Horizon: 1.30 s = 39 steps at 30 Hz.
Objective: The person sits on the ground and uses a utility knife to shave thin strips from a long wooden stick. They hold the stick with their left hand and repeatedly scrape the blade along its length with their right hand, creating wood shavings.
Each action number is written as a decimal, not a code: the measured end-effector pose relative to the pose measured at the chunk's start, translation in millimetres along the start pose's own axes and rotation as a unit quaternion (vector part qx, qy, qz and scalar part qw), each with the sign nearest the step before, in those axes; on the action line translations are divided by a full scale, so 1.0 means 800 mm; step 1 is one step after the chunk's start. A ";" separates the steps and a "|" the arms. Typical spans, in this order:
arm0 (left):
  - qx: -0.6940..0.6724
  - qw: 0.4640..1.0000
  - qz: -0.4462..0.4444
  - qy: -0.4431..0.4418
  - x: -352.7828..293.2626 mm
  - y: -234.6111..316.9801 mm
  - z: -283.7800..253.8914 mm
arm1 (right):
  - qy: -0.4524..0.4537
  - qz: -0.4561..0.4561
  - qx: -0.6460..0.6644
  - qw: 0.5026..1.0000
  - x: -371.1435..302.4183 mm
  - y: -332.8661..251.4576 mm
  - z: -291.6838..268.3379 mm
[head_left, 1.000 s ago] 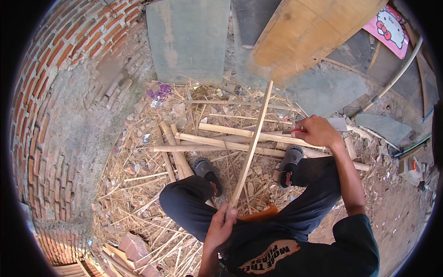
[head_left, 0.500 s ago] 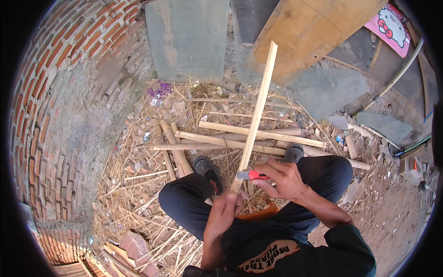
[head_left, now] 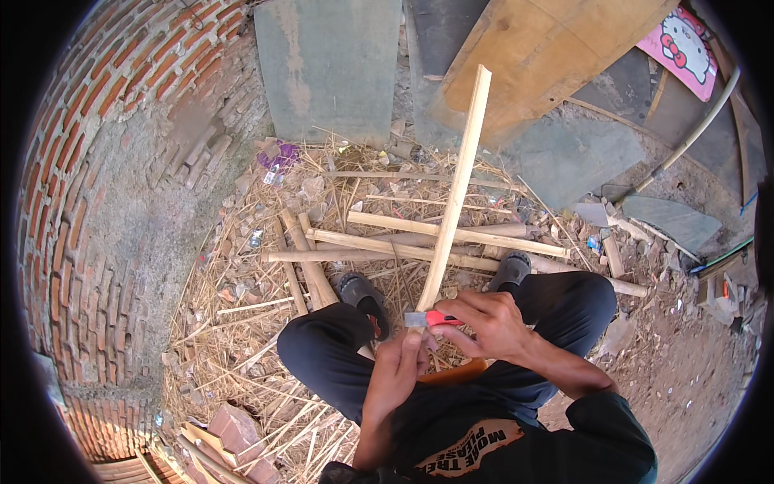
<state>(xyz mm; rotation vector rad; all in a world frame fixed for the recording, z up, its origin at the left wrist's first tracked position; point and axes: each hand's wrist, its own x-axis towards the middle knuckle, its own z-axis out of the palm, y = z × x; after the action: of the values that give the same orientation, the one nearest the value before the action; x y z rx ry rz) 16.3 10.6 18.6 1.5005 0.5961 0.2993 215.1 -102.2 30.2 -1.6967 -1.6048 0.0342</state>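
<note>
A long pale split-bamboo strip (head_left: 455,198) slants away from my lap, its far end raised in front of the leaning boards. My left hand (head_left: 395,371) is closed round its near end, the fingers partly hidden. In my right hand (head_left: 492,324) is a red-handled utility knife (head_left: 443,318), gripped between thumb and fingers. The knife's short, wide blade lies across the strip just beyond my left thumb and seems to touch it. Below my hands, an orange object (head_left: 455,373) shows between my thighs, mostly covered.
Several bamboo poles and split strips (head_left: 387,246) lie crossed beyond my shoes (head_left: 359,290). Straw, rubble and litter cover the ground. A brick wall (head_left: 89,242) rises at the left; boards (head_left: 326,73) lean at the back. Broken bricks (head_left: 242,436) lie at lower left.
The knife and my right hand have come a little nearer to my left hand along the strip. The strip's far end has shifted slightly up and to the right.
</note>
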 end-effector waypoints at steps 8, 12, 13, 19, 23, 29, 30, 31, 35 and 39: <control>0.033 0.999 0.025 0.028 0.004 0.000 0.007 | 0.004 0.007 -0.018 1.000 0.001 -0.001 0.001; 0.008 1.000 -0.005 0.028 0.002 -0.003 0.006 | 0.013 0.005 -0.022 1.000 0.006 -0.003 -0.004; 0.002 0.999 -0.011 0.031 0.002 -0.005 0.006 | 0.016 0.007 -0.020 1.000 0.006 -0.003 -0.004; 0.000 0.999 -0.017 0.030 0.000 -0.005 0.007 | 0.017 0.002 -0.042 0.999 0.006 -0.001 -0.005; 0.023 0.999 -0.002 0.023 -0.002 -0.006 0.004 | 0.018 -0.008 -0.048 0.999 0.007 0.002 -0.008; 0.033 0.999 -0.003 0.032 -0.006 -0.002 0.004 | 0.021 -0.020 -0.052 0.998 0.008 0.000 -0.008; 0.030 0.999 -0.005 0.033 -0.007 -0.001 0.005 | 0.023 -0.026 -0.054 0.998 0.008 0.000 -0.008; 0.028 0.999 -0.007 0.034 -0.008 0.000 0.004 | 0.026 -0.032 -0.056 0.998 0.008 0.000 -0.007; 0.042 0.999 -0.008 0.030 -0.012 -0.010 0.003 | 0.032 -0.023 -0.068 0.997 0.009 -0.002 -0.010; 0.048 0.998 -0.002 0.033 -0.020 -0.014 0.008 | 0.046 0.013 -0.079 0.996 0.018 0.007 -0.024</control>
<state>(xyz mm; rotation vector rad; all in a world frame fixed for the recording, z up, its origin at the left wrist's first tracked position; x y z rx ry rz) 4.5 -4.0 10.0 1.5865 0.6740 0.3218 232.3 -99.3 47.7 -1.8113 -1.5517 -0.1601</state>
